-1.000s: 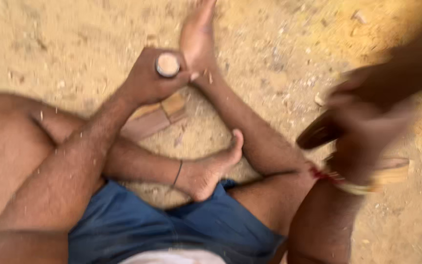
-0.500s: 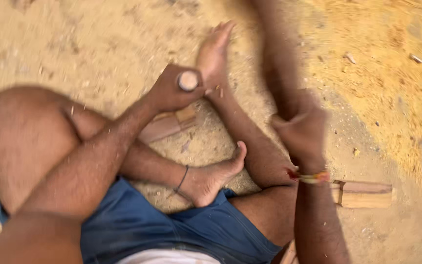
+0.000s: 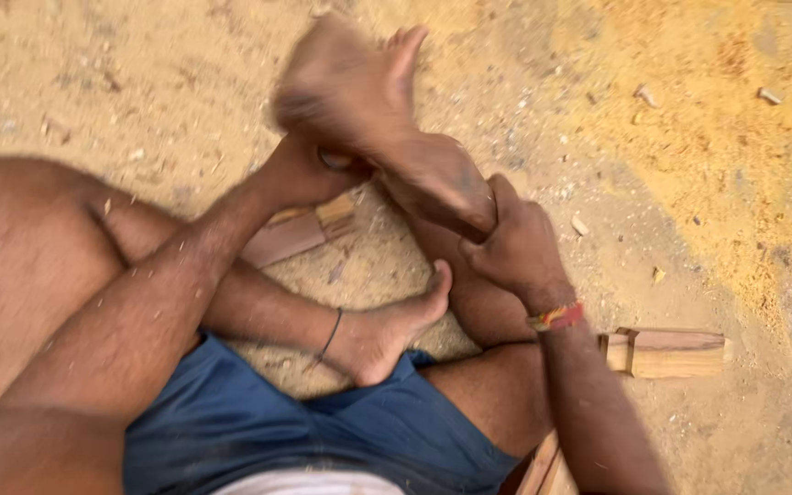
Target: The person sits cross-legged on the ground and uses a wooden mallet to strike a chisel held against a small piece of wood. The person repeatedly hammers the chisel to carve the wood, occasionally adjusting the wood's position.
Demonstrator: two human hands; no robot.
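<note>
I sit cross-legged on sandy ground. My left hand (image 3: 300, 172) is closed around a round-topped wooden tool handle that stands on a flat wooden piece (image 3: 286, 236) lying by my shin. The handle's top is hidden. My right hand (image 3: 517, 247) grips a dark wooden mallet (image 3: 428, 174). Its blurred head (image 3: 327, 87) is right over my left fist, in front of my outstretched foot (image 3: 407, 44).
A notched wooden block (image 3: 666, 353) lies on the ground to the right of my right forearm. Another wood piece (image 3: 547, 469) shows at the bottom edge. My other foot (image 3: 387, 335) rests in front of my blue shorts (image 3: 258, 426). Yellow sawdust (image 3: 717, 137) covers the upper right.
My right hand swung the mallet from the raised right side down and left onto the top of the tool in my left fist. The left hand stayed on the wooden piece.
</note>
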